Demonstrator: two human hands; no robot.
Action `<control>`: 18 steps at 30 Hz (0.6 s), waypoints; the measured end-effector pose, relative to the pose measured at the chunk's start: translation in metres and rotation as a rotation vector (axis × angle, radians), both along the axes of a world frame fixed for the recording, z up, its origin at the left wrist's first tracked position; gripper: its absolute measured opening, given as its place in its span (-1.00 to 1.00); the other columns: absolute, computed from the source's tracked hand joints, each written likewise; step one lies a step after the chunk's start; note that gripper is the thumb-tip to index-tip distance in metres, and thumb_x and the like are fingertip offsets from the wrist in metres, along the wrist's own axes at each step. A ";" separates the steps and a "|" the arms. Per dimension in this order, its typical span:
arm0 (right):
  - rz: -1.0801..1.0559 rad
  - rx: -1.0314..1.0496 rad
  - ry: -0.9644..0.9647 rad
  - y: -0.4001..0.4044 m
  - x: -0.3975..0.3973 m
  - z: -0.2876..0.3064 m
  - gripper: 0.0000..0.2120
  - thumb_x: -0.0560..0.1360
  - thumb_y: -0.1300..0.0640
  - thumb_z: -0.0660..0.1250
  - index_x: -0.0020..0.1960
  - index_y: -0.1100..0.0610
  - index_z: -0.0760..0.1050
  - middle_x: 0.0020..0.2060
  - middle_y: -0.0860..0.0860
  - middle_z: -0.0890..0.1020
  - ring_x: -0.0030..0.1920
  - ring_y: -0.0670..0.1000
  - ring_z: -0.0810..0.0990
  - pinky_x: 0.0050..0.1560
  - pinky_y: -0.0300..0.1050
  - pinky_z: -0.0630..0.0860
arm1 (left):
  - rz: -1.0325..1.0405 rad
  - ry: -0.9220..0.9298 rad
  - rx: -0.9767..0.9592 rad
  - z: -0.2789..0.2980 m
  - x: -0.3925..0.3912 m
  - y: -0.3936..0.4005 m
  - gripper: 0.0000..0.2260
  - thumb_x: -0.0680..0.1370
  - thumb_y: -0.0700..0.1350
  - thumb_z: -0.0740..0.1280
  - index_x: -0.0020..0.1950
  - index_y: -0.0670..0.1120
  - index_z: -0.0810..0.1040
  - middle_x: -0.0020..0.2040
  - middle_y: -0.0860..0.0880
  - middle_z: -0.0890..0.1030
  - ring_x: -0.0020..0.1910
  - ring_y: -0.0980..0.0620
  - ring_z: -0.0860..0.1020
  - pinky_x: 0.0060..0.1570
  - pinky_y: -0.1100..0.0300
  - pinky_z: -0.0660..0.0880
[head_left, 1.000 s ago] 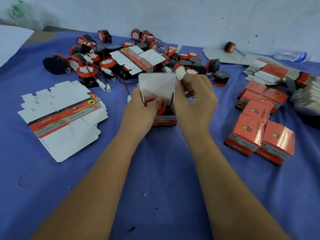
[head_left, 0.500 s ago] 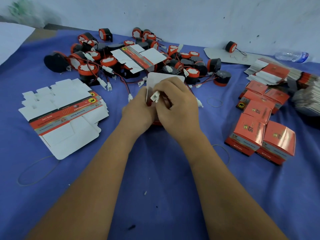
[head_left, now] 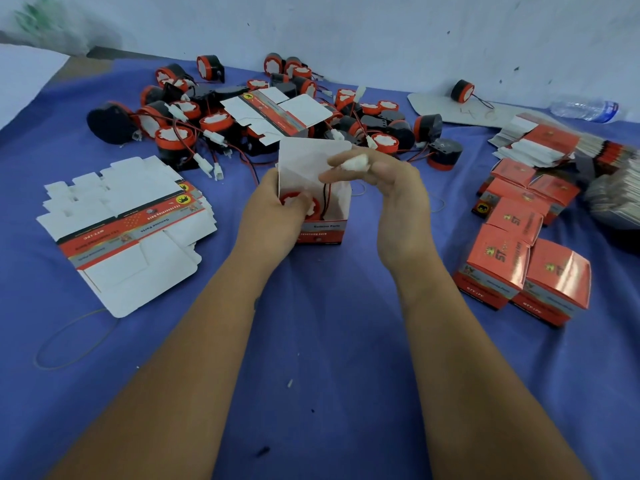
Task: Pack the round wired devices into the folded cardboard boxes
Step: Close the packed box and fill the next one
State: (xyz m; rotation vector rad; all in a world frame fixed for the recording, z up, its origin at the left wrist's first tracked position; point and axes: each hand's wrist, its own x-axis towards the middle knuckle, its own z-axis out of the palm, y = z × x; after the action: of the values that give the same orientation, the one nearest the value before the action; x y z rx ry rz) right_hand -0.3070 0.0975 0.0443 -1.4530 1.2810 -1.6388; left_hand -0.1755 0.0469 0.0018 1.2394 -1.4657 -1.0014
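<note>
While the open box (head_left: pixel 320 216) stands upright on the blue cloth (head_left: pixel 311 341), its white lid flap raised, the person's left hand (head_left: pixel 273 216) grips its left wall, thumb curled inside against the round red device (head_left: pixel 299 204) sitting in the bottom. Right hand (head_left: pixel 388 199) hovers just above and right of the opening, fingertips pinching the white connector (head_left: pixel 353 164); the red and black wires (head_left: pixel 327 199) hang from it down into the box. Only one view, head camera.

Behind the box, a pile of loose devices (head_left: pixel 277 112), red-topped, black-bodied, wires tangled, spreads along the back of the cloth, with one flat unfolded carton (head_left: pixel 277 109) lying on top. Stack of flat carton blanks (head_left: pixel 128 226) sits left of the hands, well apart. Closed red boxes (head_left: pixel 526 244) cluster on the right, near the right forearm; more flat stock (head_left: pixel 540 140) behind them. One single device (head_left: pixel 462 91) rests on a grey card by the wall. Plastic bottle (head_left: pixel 585 107) lies at far right. Thin rubber band (head_left: pixel 76 337) loops on the cloth at lower left.
</note>
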 end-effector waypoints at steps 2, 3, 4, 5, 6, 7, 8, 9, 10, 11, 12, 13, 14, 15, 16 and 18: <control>-0.008 0.062 -0.007 -0.001 0.002 0.000 -0.66 0.57 0.06 0.15 -0.18 -0.04 0.68 -0.25 -0.01 0.70 0.04 -0.26 0.60 0.11 -0.33 0.38 | -0.003 -0.003 0.003 0.001 0.000 0.000 -0.73 0.57 -0.15 0.30 0.26 0.02 0.48 0.08 0.05 0.63 0.07 0.03 0.59 0.07 0.09 0.55; -0.044 0.067 0.023 -0.003 0.003 -0.002 -0.70 0.59 0.04 0.20 -0.15 0.00 0.68 -0.19 -0.02 0.72 0.12 -0.24 0.57 0.21 -0.22 0.38 | -0.005 -0.003 0.002 0.001 0.000 0.000 -0.73 0.57 -0.16 0.30 0.27 0.01 0.48 0.09 0.05 0.63 0.07 0.03 0.59 0.07 0.08 0.55; -0.097 0.050 0.079 -0.006 0.003 -0.005 -0.79 0.58 0.08 0.28 -0.12 0.01 0.67 -0.13 -0.03 0.72 0.21 -0.17 0.54 0.31 -0.05 0.37 | -0.008 -0.001 -0.001 0.001 0.000 0.001 -0.72 0.57 -0.16 0.30 0.27 0.00 0.48 0.09 0.05 0.63 0.07 0.03 0.60 0.08 0.07 0.56; -0.142 0.036 0.138 -0.008 0.003 -0.007 -0.86 0.55 0.13 0.35 -0.12 -0.02 0.66 -0.08 -0.05 0.71 0.26 -0.10 0.51 0.37 0.09 0.33 | -0.014 0.001 -0.005 0.002 0.000 0.001 -0.72 0.57 -0.16 0.31 0.27 0.01 0.48 0.10 0.05 0.63 0.07 0.03 0.60 0.08 0.06 0.56; -0.183 0.027 0.193 -0.009 0.004 -0.009 -0.88 0.52 0.15 0.39 -0.12 -0.05 0.65 -0.06 -0.07 0.69 0.28 -0.06 0.50 0.39 0.16 0.30 | -0.020 0.003 -0.007 0.002 0.000 0.001 -0.72 0.57 -0.15 0.31 0.27 0.01 0.48 0.10 0.06 0.63 0.07 0.04 0.60 0.08 0.06 0.56; -0.219 0.014 0.240 -0.010 0.004 -0.011 -0.87 0.49 0.16 0.43 -0.13 -0.07 0.63 -0.05 -0.10 0.68 0.27 -0.05 0.49 0.38 0.17 0.30 | -0.026 0.005 -0.008 0.001 0.001 0.001 -0.73 0.57 -0.15 0.31 0.25 0.03 0.48 0.09 0.07 0.63 0.07 0.06 0.59 0.07 0.07 0.56; -0.258 -0.010 0.279 -0.010 0.004 -0.012 -0.86 0.47 0.17 0.45 -0.13 -0.09 0.62 -0.07 -0.15 0.65 0.26 -0.09 0.48 0.37 0.15 0.31 | -0.030 0.010 -0.009 0.001 0.001 0.001 -0.75 0.56 -0.15 0.31 0.23 0.05 0.48 0.07 0.09 0.63 0.06 0.07 0.59 0.06 0.10 0.55; -0.296 -0.041 0.327 -0.011 0.005 -0.013 -0.84 0.45 0.18 0.46 -0.13 -0.09 0.61 -0.11 -0.21 0.61 0.23 -0.16 0.47 0.37 0.11 0.30 | -0.033 0.014 -0.012 0.001 0.001 0.001 -0.76 0.56 -0.15 0.31 0.21 0.06 0.47 0.05 0.11 0.62 0.04 0.08 0.59 0.03 0.14 0.55; -0.337 -0.071 0.393 -0.011 0.005 -0.015 -0.83 0.45 0.19 0.46 -0.10 -0.08 0.60 -0.16 -0.26 0.58 0.20 -0.24 0.44 0.39 0.03 0.24 | -0.033 0.015 -0.017 0.000 0.001 0.000 -0.76 0.56 -0.16 0.31 0.19 0.07 0.46 0.01 0.14 0.61 0.03 0.10 0.59 -0.01 0.18 0.53; -0.370 -0.092 0.481 -0.010 0.006 -0.016 -0.82 0.45 0.20 0.44 -0.04 -0.06 0.60 -0.21 -0.27 0.56 0.17 -0.29 0.41 0.38 -0.07 0.16 | -0.031 0.011 -0.023 0.000 0.001 0.000 -0.76 0.56 -0.16 0.31 0.18 0.08 0.45 -0.02 0.17 0.60 0.00 0.11 0.58 -0.06 0.22 0.51; -0.387 -0.110 0.578 -0.010 0.006 -0.017 -0.79 0.45 0.21 0.42 0.03 -0.03 0.59 -0.23 -0.25 0.56 0.16 -0.29 0.39 0.33 -0.15 0.11 | -0.028 0.009 -0.028 0.000 0.001 0.000 -0.76 0.55 -0.15 0.32 0.17 0.09 0.44 -0.04 0.19 0.58 -0.01 0.14 0.57 -0.07 0.25 0.50; -0.392 -0.135 0.662 -0.010 0.006 -0.018 -0.76 0.44 0.21 0.41 0.08 0.00 0.58 -0.25 -0.24 0.55 0.17 -0.22 0.40 0.29 -0.17 0.10 | -0.027 0.013 -0.032 -0.001 0.001 0.001 -0.75 0.55 -0.15 0.32 0.18 0.10 0.43 -0.04 0.21 0.58 -0.02 0.17 0.57 -0.07 0.24 0.50; -0.391 -0.164 0.721 -0.009 0.006 -0.019 -0.75 0.43 0.21 0.42 0.08 0.03 0.59 -0.28 -0.24 0.52 0.17 -0.17 0.40 0.27 -0.13 0.12 | -0.025 0.021 -0.035 -0.001 0.000 0.001 -0.74 0.55 -0.14 0.33 0.18 0.11 0.42 -0.04 0.22 0.57 -0.02 0.19 0.56 -0.04 0.23 0.51; -0.391 -0.196 0.763 -0.008 0.005 -0.018 -0.78 0.40 0.20 0.45 0.04 0.05 0.62 -0.30 -0.25 0.47 0.15 -0.15 0.39 0.24 -0.09 0.14 | -0.020 0.026 -0.042 -0.002 0.001 0.001 -0.73 0.55 -0.13 0.35 0.19 0.11 0.41 -0.04 0.22 0.57 -0.02 0.22 0.56 -0.03 0.22 0.51; -0.393 -0.226 0.804 -0.008 0.003 -0.018 -0.82 0.36 0.19 0.47 -0.04 0.07 0.65 -0.31 -0.26 0.44 0.13 -0.12 0.39 0.21 -0.07 0.16 | -0.008 0.024 -0.054 -0.002 0.001 0.001 -0.71 0.54 -0.12 0.36 0.20 0.10 0.40 -0.03 0.23 0.56 -0.03 0.25 0.55 -0.03 0.22 0.51; -0.373 -0.248 0.894 -0.010 0.001 -0.018 -0.93 0.35 0.20 0.49 -0.16 0.12 0.68 -0.26 -0.15 0.53 0.06 0.00 0.45 0.10 -0.15 0.19 | 0.027 0.010 -0.087 -0.002 0.002 0.001 -0.69 0.53 -0.12 0.39 0.22 0.08 0.40 -0.05 0.25 0.53 -0.08 0.30 0.53 -0.08 0.29 0.49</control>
State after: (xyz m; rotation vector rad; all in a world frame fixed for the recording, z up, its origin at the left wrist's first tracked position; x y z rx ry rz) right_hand -0.3057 0.0873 0.0263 -2.3628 1.9603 -1.4220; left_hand -0.1736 0.0481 -0.0006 1.1873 -1.4654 -0.9146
